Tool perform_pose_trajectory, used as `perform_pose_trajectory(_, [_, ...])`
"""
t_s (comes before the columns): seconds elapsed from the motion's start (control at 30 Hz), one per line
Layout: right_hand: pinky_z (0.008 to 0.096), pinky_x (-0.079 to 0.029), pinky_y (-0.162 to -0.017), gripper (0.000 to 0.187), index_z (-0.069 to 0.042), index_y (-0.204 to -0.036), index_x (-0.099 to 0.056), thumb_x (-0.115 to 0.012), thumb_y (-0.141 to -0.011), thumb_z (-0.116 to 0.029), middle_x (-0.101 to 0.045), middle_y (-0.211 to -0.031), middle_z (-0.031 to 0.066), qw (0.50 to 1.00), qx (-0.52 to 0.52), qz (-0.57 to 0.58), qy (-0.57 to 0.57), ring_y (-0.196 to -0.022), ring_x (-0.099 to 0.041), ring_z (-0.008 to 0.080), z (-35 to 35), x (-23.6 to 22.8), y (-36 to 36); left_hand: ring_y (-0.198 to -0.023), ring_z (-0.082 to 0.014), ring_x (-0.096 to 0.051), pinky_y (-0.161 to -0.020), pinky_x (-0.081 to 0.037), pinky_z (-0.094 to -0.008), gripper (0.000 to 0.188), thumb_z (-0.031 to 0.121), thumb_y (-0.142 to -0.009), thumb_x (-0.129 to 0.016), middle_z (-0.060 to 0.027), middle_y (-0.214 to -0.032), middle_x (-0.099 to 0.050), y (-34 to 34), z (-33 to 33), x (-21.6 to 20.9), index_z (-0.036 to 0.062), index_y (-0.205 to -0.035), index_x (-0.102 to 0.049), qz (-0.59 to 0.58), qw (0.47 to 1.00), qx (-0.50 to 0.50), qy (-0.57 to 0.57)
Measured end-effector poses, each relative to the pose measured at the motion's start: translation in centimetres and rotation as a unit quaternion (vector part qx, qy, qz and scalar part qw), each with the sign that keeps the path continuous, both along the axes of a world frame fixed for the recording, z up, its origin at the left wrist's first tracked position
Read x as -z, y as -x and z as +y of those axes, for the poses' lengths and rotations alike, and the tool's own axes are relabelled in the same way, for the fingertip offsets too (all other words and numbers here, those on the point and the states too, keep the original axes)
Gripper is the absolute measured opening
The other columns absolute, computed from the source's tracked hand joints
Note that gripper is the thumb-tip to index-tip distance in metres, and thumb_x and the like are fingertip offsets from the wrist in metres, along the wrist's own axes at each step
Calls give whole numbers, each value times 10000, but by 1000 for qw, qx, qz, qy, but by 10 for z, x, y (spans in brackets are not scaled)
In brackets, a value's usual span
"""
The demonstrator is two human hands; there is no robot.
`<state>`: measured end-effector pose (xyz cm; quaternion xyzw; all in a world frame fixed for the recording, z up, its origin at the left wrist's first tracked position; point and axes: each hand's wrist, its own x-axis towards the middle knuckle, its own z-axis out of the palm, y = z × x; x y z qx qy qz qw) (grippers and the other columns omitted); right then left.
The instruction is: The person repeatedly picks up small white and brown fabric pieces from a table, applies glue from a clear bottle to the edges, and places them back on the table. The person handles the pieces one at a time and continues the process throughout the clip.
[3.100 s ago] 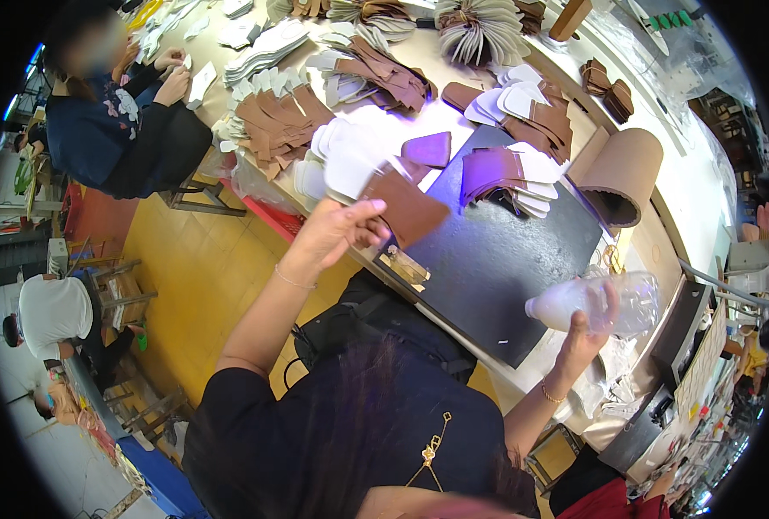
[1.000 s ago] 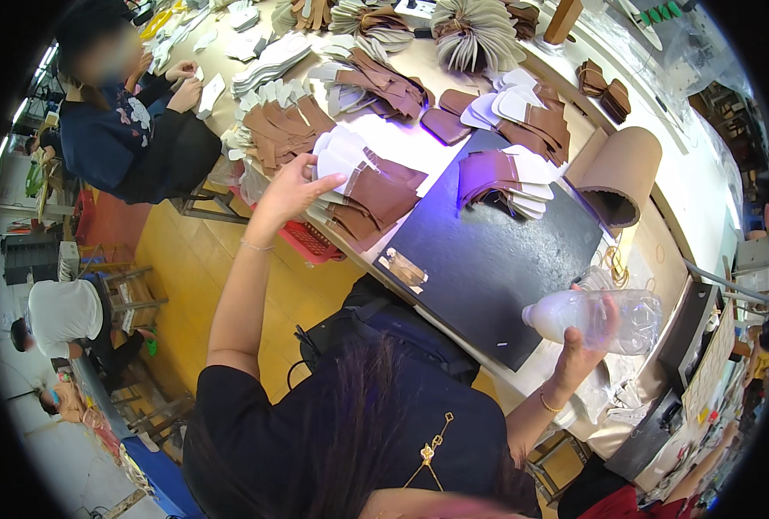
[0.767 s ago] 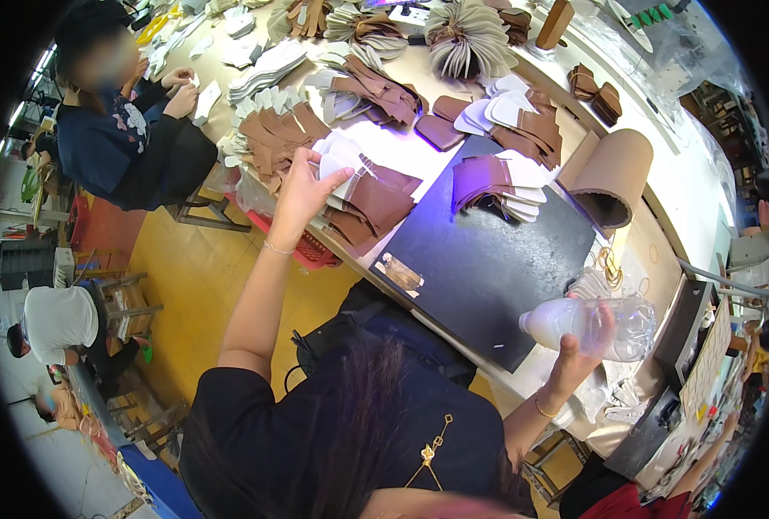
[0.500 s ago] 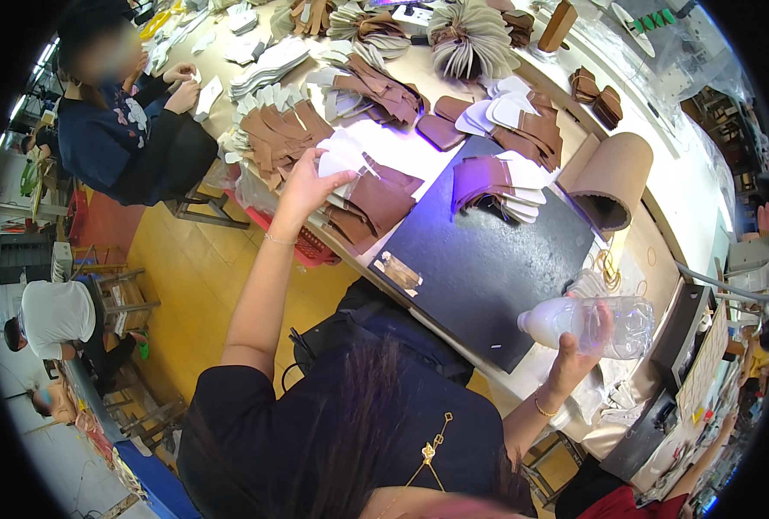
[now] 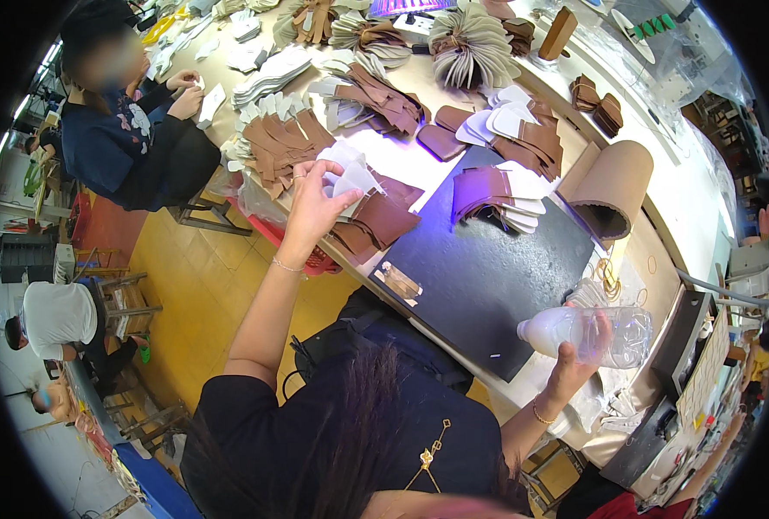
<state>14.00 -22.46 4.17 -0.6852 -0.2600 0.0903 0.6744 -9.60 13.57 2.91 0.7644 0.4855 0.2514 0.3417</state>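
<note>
At the table's near edge, my left hand pinches a white end piece of a fanned stack of brown leather-like pieces. My right hand is wrapped round a clear plastic bottle. The bottle lies tilted sideways, its neck toward the left, with white liquid near the neck. Between my hands is a black board, on which a second bundle of brown and white pieces rests under bluish light. Exactly how many pieces my left fingers hold is hidden.
Several fanned bundles of brown strips and pale pieces cover the table's far side. A brown roll stands right of the board. A red basket sits below the table edge. Another person works at the far left.
My left fingers have curled more, and the white end they pinch is raised higher. My right hand still holds the bottle in nearly the same place.
</note>
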Motion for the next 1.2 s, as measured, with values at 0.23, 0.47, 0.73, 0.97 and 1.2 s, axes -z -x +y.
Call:
perform_pose_trajectory(0.23, [502, -467, -995, 1013, -10, -1451, -307, -843, -728, -474, -408, -1425, 184, 999, -5, 37, -31, -1210, -545, 418, -2, 3, 0, -874, -154, -600, -768, -506, -283, 478, 94, -776, -794, -64, -953, -606, -2, 1, -7, 31, -1167, -525, -71, 994, 30, 83])
perform_pose_trajectory(0.47, [488, -477, -978, 936, -19, -1422, -363, -774, -769, -549, -427, -1402, 170, 1000, -5, 0, -7, -1179, -566, 393, -2, 0, 0, -916, -145, -640, -790, -524, -274, 523, 46, -813, -752, -79, -1054, -651, 3, 12, -31, 4, -1266, -494, -185, 936, 59, 292])
perform_pose_trajectory(0.73, [484, -479, -978, 965, -12, -1429, -352, -777, -757, -559, -422, -1411, 174, 1000, -3, 5, -2, -1179, -566, 391, -1, -5, 0, -977, -177, -656, -876, -542, -322, 470, 86, -856, -725, -106, -1114, -653, -13, 71, -50, -26, -1268, -528, -325, 865, 68, 375])
perform_pose_trajectory(0.97, [476, -480, -977, 970, -8, -1427, -352, -783, -753, -555, -426, -1407, 173, 1000, -5, -9, -1, -1187, -563, 384, -3, -7, -1, -881, -177, -658, -742, -556, -315, 420, 119, -881, -700, -87, -1054, -653, -54, 121, -38, -14, -1244, -536, -288, 895, 81, 330])
perform_pose_trajectory(1.2, [472, -483, -975, 955, -15, -1429, -354, -784, -760, -544, -418, -1426, 179, 1000, 3, -5, -4, -1178, -571, 386, -2, -9, 1, -936, -197, -683, -828, -584, -344, 320, 95, -903, -667, -108, -1063, -678, -69, 117, -43, -32, -1182, -576, -348, 821, 138, 431])
